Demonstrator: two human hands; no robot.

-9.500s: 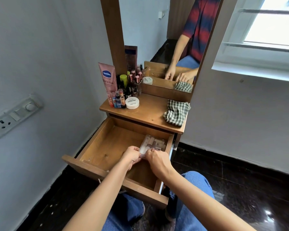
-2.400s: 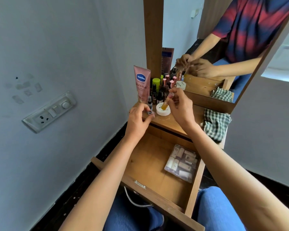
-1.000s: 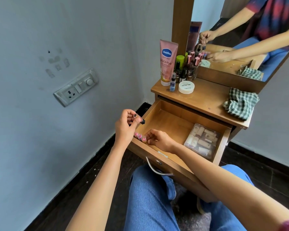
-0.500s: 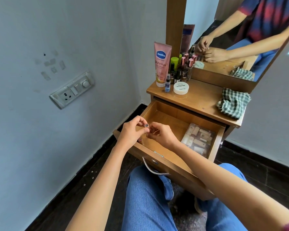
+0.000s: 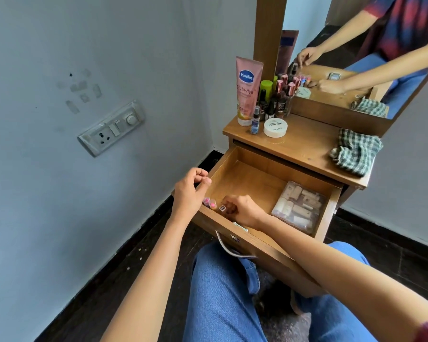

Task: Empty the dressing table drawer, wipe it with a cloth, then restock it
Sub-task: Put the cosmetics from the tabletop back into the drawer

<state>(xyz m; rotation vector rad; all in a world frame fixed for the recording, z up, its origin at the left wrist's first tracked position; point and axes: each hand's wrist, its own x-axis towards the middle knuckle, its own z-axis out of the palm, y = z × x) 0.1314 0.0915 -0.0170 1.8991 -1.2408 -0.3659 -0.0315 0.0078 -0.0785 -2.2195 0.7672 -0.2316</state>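
The little bottle has gone from up between both hands down into the drawer's near-left corner; right hand pinches it beside two pink-capped ones; left hand hovers loosely curled, looks empty; I'd seat it upright, snug in line, before fetching the far tabletop bottles.

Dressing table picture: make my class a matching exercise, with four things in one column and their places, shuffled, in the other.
Things
1 tube
2 cloth
3 clear case
4 small bottles

Places
a drawer, right side
b tabletop, right end
c drawer, front left corner
d tabletop, left end, upright

Pairs: 1-d; 2-b; 3-a; 4-c
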